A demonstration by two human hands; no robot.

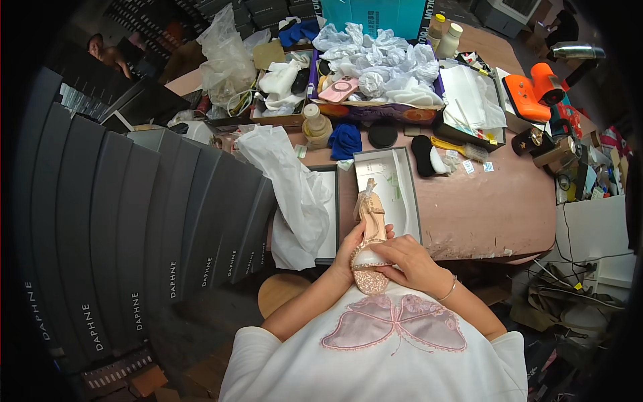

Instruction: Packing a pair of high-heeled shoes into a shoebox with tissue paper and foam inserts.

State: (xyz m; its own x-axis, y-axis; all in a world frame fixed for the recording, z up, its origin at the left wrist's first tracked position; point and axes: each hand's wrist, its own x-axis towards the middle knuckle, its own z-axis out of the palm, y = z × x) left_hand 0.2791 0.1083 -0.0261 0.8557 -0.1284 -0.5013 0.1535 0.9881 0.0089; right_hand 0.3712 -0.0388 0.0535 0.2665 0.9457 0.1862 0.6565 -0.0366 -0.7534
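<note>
A pink glittery high-heeled sandal [370, 221] is held over my lap, toe end toward me, heel pointing at the table. My left hand [351, 249] cups the shoe from the left side. My right hand [406, 260] grips its toe part from the right, fingers over a white bit at the front. Just beyond the shoe lies an open grey shoe box [408, 201] with a white lining. Its lid [333, 221] rests to the left under loose white tissue paper [295, 194].
A row of dark grey shoe boxes [134, 221] stands upright on my left. The pinkish table [495, 208] carries a box of crumpled white paper [382, 63], a blue cloth [345, 139], a black round pad [382, 134] and orange tools [536, 90]. A wooden stool [281, 291] is below.
</note>
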